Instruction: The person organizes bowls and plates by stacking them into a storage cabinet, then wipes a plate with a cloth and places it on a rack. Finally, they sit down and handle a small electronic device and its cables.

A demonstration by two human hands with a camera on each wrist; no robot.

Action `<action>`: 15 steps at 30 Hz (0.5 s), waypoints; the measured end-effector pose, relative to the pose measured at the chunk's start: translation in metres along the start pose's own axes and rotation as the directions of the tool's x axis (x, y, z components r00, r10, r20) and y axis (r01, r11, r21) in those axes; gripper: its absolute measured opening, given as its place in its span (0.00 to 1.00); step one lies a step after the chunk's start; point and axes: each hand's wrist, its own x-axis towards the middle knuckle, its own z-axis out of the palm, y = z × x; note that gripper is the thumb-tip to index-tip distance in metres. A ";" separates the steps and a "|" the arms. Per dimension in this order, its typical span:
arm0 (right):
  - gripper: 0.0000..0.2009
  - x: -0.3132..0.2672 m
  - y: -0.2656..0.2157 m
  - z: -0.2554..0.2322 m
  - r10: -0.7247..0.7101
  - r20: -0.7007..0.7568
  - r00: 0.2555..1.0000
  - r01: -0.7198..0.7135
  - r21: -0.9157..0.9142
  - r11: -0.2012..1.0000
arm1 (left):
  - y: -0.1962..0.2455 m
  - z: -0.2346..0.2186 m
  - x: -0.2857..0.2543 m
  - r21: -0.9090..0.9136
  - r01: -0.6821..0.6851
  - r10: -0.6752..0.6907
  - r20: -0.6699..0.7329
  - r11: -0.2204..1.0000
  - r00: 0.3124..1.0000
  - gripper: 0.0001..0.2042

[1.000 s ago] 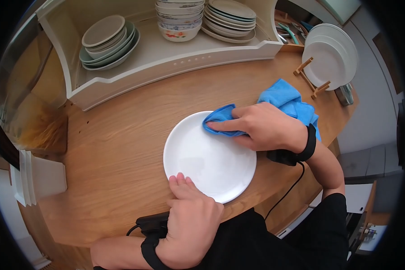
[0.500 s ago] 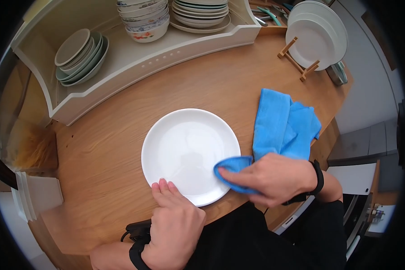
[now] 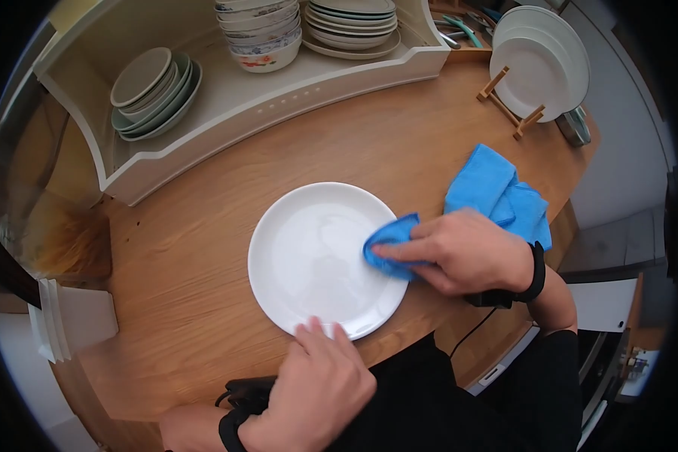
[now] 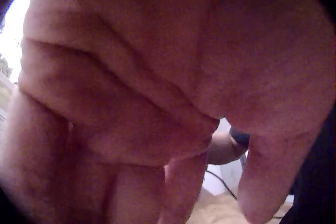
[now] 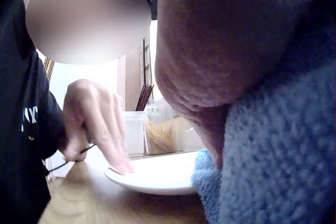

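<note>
A round white plate (image 3: 309, 256) lies on the wooden table in the head view. My right hand (image 3: 471, 252) pinches a fold of a blue cloth (image 3: 390, 245) over the plate's right rim. The rest of the cloth lies bunched on the table beyond that hand. In the right wrist view the fuzzy cloth (image 5: 281, 155) fills the right side, and its folded edge wraps the rim of the plate (image 5: 157, 176). My left hand (image 3: 316, 384) has its fingertips at the plate's near rim, fingers extended. The left wrist view holds mostly the palm (image 4: 131, 77), which hides the plate.
Behind the plate stands a cream shelf (image 3: 279, 105) with stacked bowls (image 3: 267, 56), plates (image 3: 354, 34) and dishes (image 3: 154, 90). At the back right, white plates (image 3: 531, 75) lean in a wooden rack (image 3: 505, 105). White plastic containers (image 3: 79, 316) stand at the left edge.
My right hand with the cloth has moved along the plate's rim, from upper right to lower right, then slightly back up. The left fingertips have shifted rightward along the near rim.
</note>
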 end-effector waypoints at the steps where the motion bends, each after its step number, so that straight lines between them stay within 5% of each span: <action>1: 0.23 0.004 0.003 0.001 -0.004 -0.001 1.000 0.004 -0.002 1.000 | -0.002 -0.011 -0.002 -0.164 -0.062 0.071 0.045 0.984 0.996 0.26; 3: 0.23 0.011 0.006 0.003 0.051 -0.175 0.983 -0.084 -0.185 0.979 | -0.003 -0.004 0.002 -0.356 -0.331 0.230 -0.297 0.874 0.927 0.18; 4: 0.22 0.014 0.006 0.002 0.053 -0.181 0.982 -0.093 -0.220 0.971 | -0.004 -0.010 -0.001 -0.357 -0.330 0.230 -0.296 0.874 0.927 0.18; 7: 0.22 0.021 0.005 -0.001 0.024 -0.205 0.978 -0.084 -0.287 0.954 | -0.007 -0.026 -0.009 -0.128 -0.094 0.077 -0.127 0.987 0.989 0.29; 13: 0.21 0.031 0.005 -0.002 -0.011 -0.213 0.977 -0.055 -0.302 0.952 | -0.019 -0.009 0.005 -0.017 0.170 -0.171 -0.087 0.985 0.981 0.23; 15: 0.23 0.033 0.004 0.004 0.005 -0.223 0.975 -0.072 -0.293 0.953 | -0.018 0.006 0.009 0.028 0.288 -0.280 -0.168 0.957 0.945 0.19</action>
